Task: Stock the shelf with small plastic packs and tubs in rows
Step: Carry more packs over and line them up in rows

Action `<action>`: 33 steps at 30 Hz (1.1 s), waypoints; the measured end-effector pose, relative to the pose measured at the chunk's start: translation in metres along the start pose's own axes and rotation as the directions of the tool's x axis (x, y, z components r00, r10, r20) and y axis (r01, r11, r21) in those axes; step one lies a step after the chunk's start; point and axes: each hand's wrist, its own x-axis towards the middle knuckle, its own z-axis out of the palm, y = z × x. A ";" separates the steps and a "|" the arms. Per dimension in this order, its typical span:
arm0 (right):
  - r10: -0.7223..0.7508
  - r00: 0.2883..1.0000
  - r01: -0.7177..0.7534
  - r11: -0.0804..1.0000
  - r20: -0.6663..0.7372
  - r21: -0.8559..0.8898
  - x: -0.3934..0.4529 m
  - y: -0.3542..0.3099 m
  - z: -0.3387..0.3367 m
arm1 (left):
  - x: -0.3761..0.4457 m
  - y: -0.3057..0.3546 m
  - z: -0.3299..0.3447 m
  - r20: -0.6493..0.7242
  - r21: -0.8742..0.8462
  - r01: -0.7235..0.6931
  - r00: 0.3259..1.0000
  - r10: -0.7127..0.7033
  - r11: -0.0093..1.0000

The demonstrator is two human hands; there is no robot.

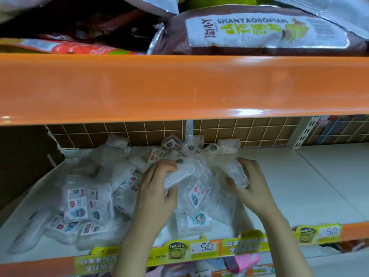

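Shelf stock, entered left to right as I read it from the head view.

Item 1: loose heap of packs (79, 206), clear plastic with printed labels, lying every which way on the left half of the white shelf (309, 186). No rows formed yet, in my judgement.

Item 2: left hand (157, 188), fingers curled round a flat white tub (177, 175). The tub's long axis runs up and to the right, away from the wrist.

Item 3: labelled packs (197, 191) between the two hands, partly under film.

Item 4: right hand (251, 182), fingers and thumb closed round a clear tub (235, 172), held just above the pile's right edge.

Item 5: bare shelf to the right of the right hand, so I take that hand as the nearer one for starting a row there.

Not legible: pack outlines blur into one another; the count is unknowable. The heap's back edge, against the brown grid panel (119, 132), is dim.
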 end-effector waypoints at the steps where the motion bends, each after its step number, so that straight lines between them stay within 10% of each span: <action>1: -0.011 0.999 0.011 1.000 -0.036 -0.002 -0.005 -0.005 0.002 | 0.001 -0.001 -0.001 -0.006 -0.022 -0.009 1.000 0.009 1.000; 18: -0.044 0.992 0.014 0.972 -0.123 -0.233 -0.042 0.028 -0.028 | 0.008 0.033 0.045 -0.034 0.007 -0.071 0.997 0.071 0.997; 33: 0.098 0.994 -0.088 0.976 0.042 -0.199 -0.051 0.161 -0.182 | -0.020 0.152 0.211 0.024 0.135 0.201 0.978 -0.206 0.970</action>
